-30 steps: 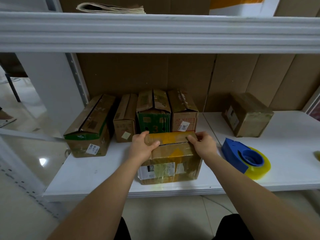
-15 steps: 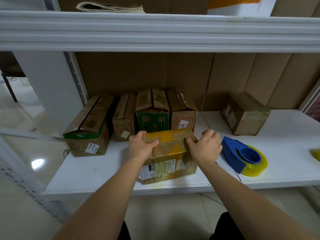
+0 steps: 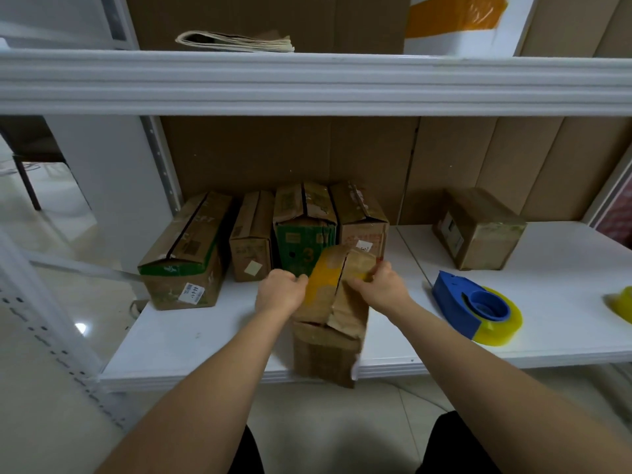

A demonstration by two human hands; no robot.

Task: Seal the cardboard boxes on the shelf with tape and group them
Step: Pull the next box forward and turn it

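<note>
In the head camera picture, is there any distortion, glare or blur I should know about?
Head view: the wide lens bows the upper shelf beam; a bright glare spot lies on the glossy floor at left; the held box between both hands looks slightly soft; the tape dispenser stays sharp.

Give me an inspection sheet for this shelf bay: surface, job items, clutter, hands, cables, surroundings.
Surface: white shelf, boxes at its back, bare at front left.
Job's things: held box with yellow tape, tipped up over the shelf's front edge; four boxes in a row behind it; a lone box at back right; blue tape dispenser with a yellow roll lying to the right.
Clutter: a yellow object cut off at the right edge, unidentifiable.
Hands: left hand and right hand each grip the held box near its top.
Cables: nothing seen for certain.
Surroundings: upper shelf with folded papers; cardboard backing; glossy floor.
</note>
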